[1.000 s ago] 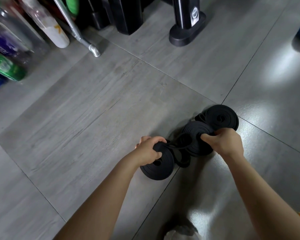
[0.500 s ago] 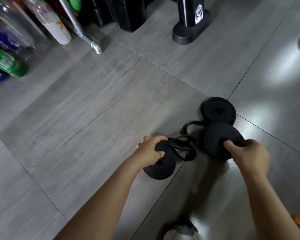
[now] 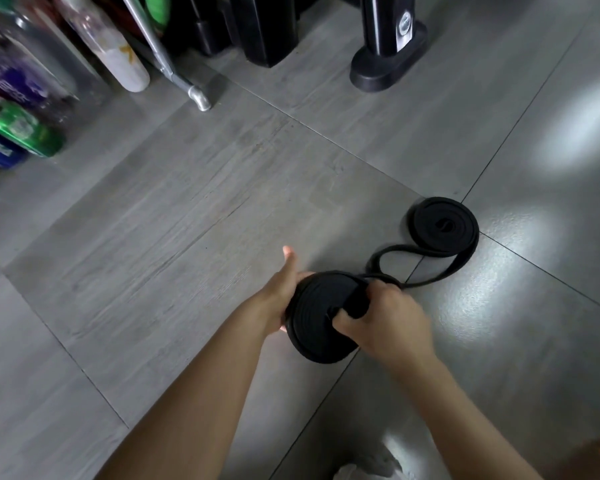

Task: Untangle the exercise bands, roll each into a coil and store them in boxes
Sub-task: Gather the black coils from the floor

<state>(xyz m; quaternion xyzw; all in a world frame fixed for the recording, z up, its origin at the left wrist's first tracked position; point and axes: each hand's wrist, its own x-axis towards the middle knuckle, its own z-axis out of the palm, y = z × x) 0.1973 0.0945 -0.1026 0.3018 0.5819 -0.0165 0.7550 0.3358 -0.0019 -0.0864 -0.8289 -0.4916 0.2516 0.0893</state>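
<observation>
Floor (image 3: 194,216): grey tiles were seen.
Near coil (image 3: 312,320): held at centre, gripped by both hands.
Far coil (image 3: 444,225): laid flat at two o'clock, tail trailing back.
Left hand (image 3: 281,296): pressed against the coil's side, thumb raised.
Right hand (image 3: 385,320): closed on band.

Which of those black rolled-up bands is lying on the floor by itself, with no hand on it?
The farther coil, flat on the floor up and to the right. The nearer coil is clasped between the left hand and right hand.

Both hands (image 3: 329,306) around black coil (image 3: 312,320)
</observation>
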